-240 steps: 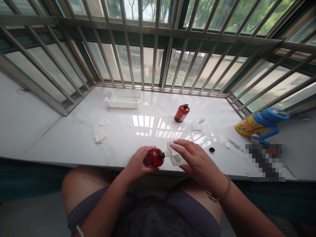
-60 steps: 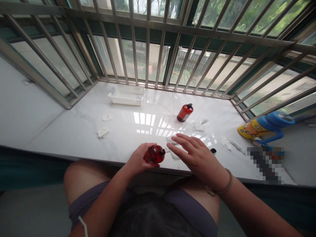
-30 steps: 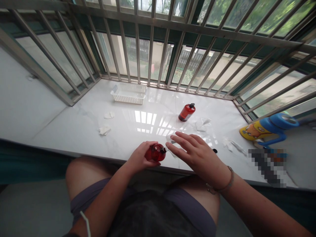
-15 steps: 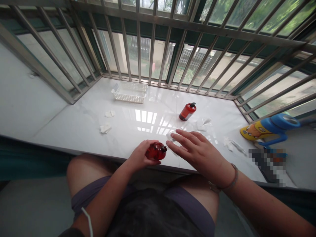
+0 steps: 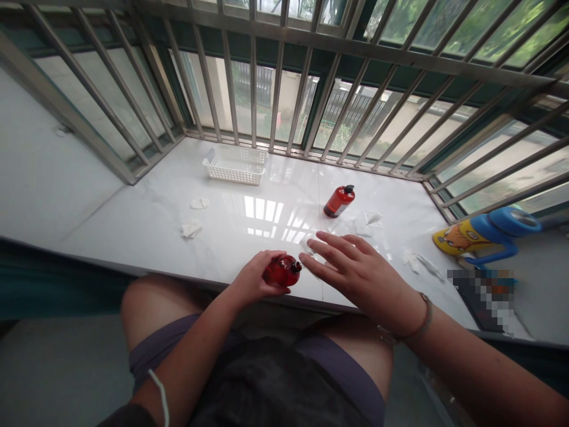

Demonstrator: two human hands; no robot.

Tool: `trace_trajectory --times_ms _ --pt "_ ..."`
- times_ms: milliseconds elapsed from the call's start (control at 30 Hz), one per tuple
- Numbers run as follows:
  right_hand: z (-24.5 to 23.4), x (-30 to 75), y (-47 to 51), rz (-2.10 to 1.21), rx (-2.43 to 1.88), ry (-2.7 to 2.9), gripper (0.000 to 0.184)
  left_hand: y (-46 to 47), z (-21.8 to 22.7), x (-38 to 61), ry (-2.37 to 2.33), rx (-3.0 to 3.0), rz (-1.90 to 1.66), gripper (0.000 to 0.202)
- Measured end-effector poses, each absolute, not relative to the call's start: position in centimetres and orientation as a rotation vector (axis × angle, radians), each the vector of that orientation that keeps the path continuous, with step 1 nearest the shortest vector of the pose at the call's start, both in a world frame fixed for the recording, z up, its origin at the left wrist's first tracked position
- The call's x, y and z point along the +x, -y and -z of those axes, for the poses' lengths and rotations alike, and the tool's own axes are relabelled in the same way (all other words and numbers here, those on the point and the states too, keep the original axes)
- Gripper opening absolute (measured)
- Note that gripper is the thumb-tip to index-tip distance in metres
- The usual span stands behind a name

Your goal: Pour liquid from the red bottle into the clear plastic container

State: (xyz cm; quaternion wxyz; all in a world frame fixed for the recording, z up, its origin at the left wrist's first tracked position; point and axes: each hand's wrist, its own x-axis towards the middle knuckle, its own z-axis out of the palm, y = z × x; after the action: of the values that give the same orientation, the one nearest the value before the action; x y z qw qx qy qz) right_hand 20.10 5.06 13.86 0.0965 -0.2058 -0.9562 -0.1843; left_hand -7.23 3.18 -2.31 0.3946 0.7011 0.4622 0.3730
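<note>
My left hand (image 5: 258, 276) is wrapped round a translucent red bottle (image 5: 281, 271) at the front edge of the white counter. The bottle is tilted, its black top (image 5: 296, 267) pointing right. Just beside that top is my right hand (image 5: 349, 261), palm down with its fingers stretched out and spread. Its fingertips come close to the black top; whether they touch it I cannot tell. Beneath those fingers lies something clear, mostly hidden. Farther back stands a second red bottle (image 5: 339, 201) with a black pump top and a pale label.
A white perforated basket (image 5: 235, 172) sits at the back left, near the window bars. Crumpled tissues (image 5: 191, 229) lie on the left and more tissues (image 5: 418, 261) on the right. A blue and yellow flask (image 5: 486, 231) lies at the right, beside a dark, partly blurred-out object (image 5: 478, 302).
The view has shifted very slightly. Both hands and the bottle held in my left hand stay almost exactly where they were.
</note>
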Motion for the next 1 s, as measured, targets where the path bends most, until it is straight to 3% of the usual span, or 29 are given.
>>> trace_trajectory --times_ms 1000 --pt "-14.86 19.72 -5.29 0.577 -0.566 2.88 0.045 -3.08 1.83 -7.28 -1.146 1.767 -0.952 0.086"
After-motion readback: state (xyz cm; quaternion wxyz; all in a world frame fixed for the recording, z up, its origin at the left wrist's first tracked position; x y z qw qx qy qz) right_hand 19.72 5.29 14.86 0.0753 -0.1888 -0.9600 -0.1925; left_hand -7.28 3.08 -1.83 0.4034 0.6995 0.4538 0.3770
